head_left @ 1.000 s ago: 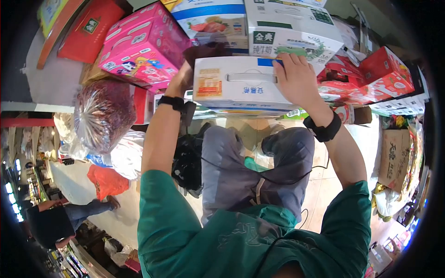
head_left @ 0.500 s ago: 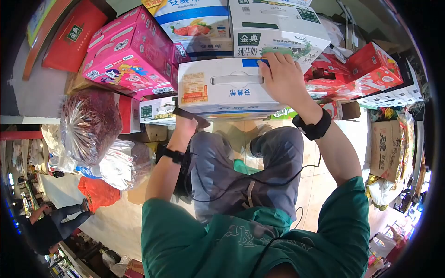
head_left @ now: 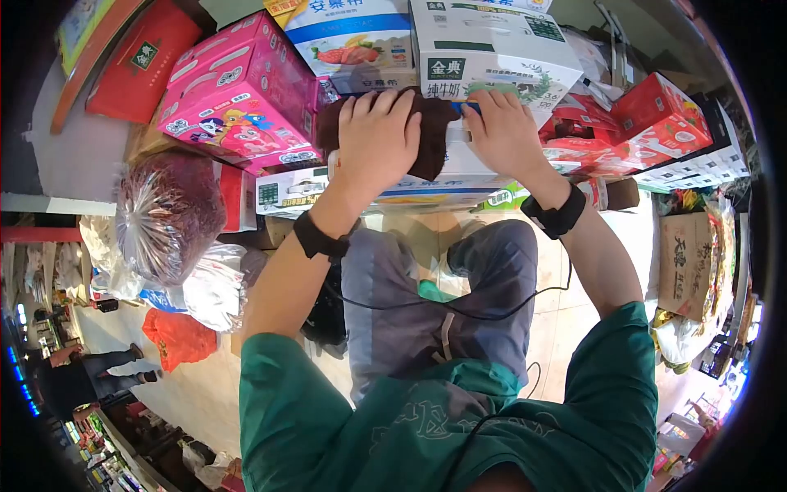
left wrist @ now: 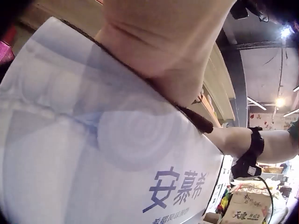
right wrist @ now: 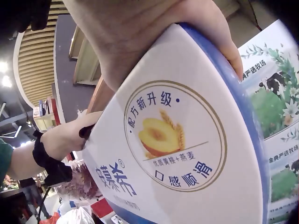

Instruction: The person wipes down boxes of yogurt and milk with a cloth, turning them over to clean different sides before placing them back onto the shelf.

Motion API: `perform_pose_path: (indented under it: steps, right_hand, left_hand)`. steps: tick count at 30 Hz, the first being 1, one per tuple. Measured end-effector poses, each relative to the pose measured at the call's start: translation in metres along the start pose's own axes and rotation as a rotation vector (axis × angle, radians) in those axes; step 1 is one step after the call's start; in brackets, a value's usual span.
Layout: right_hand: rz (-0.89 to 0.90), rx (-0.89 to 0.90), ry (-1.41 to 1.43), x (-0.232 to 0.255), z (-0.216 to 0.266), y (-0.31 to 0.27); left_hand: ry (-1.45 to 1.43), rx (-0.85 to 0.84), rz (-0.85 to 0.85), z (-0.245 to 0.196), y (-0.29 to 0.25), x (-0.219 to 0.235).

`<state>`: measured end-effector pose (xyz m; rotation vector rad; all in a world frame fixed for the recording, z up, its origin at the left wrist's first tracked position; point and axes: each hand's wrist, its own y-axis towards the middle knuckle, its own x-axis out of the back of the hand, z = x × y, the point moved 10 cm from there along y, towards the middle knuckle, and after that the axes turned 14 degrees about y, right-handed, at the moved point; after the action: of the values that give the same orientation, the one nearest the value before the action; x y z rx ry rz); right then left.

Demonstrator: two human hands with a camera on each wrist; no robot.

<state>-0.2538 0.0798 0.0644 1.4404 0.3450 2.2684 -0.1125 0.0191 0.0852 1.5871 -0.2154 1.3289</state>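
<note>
A white yogurt carton (head_left: 455, 160) with blue lettering and a blue edge lies in front of the person, its handle now mostly covered. On its top, toward the left, the left hand (head_left: 379, 139) presses a dark brown cloth (head_left: 434, 146) with spread, fairly straight fingers. The right hand (head_left: 504, 135) grips the right end of the carton, fingers over the far edge. In the right wrist view, the carton's front (right wrist: 177, 140) shows a round peach picture, and the hand's heel rests on the top edge. The left wrist view shows the cloth's edge (left wrist: 201, 120) along the carton's top.
Behind stand a white milk carton (head_left: 492, 57) and a blue-and-white carton (head_left: 352, 41). A pink box (head_left: 238, 98) is to the left, red boxes (head_left: 660, 119) to the right. A filled plastic bag (head_left: 168, 217) sits at front left. Another person (head_left: 70, 381) stands far left.
The left hand, with the brown cloth, drew back from the carton's left end to its near left side, then moved up onto the top. The right hand stays at the right end.
</note>
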Motion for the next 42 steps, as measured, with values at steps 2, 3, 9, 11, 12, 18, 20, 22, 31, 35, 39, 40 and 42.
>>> perform_pose_path:
  steps: [2,3,9,11,12,18,20,22,31,35,39,40,42]
  right_hand:
    - [0.026,-0.030,0.012,0.000,-0.001,-0.001]
    - [-0.002,0.008,-0.019,0.004,0.004,-0.001]
    - [-0.008,0.394,0.263,0.032,0.058,-0.013]
    - [0.087,0.418,0.235,0.023,0.058,-0.018]
    - [0.133,0.434,0.221,0.018,0.059,-0.018]
    - [0.177,0.323,0.238,0.030,0.025,-0.001]
    - [0.130,0.341,0.229,0.038,0.003,0.006]
    - [0.177,0.213,0.441,0.031,-0.042,0.016]
    - [0.640,-0.848,1.576,-0.055,-0.096,-0.027]
    - [0.946,-0.410,1.400,-0.084,-0.074,-0.029]
    - [1.046,-0.519,1.444,-0.151,-0.112,-0.061]
    - [1.062,-0.551,1.456,-0.168,-0.124,-0.069]
    - [1.098,-0.605,1.462,-0.201,-0.142,-0.081]
  left_hand:
    - [-0.015,0.004,-0.004,-0.006,0.000,-0.003]
    - [-0.030,0.008,0.009,-0.009,0.002,-0.004]
    - [-0.736,0.075,0.154,-0.026,0.018,-0.026]
    - [-1.705,0.366,0.190,-0.031,0.018,-0.034]
    - [-1.790,0.440,0.178,-0.023,0.020,-0.036]
    - [-0.546,0.107,0.133,0.005,0.001,0.020]
    - [-0.166,0.011,0.030,0.005,-0.020,0.006]
    - [-0.155,-0.044,0.070,-0.012,-0.018,0.018]
    - [-0.191,-0.244,0.284,-0.042,-0.038,0.020]
    - [-0.200,-0.239,0.338,-0.046,-0.050,0.024]
    - [-0.187,-0.243,0.359,-0.050,-0.061,0.025]
    - [-0.182,-0.244,0.360,-0.051,-0.062,0.025]
    - [-0.176,-0.239,0.362,-0.051,-0.064,0.026]
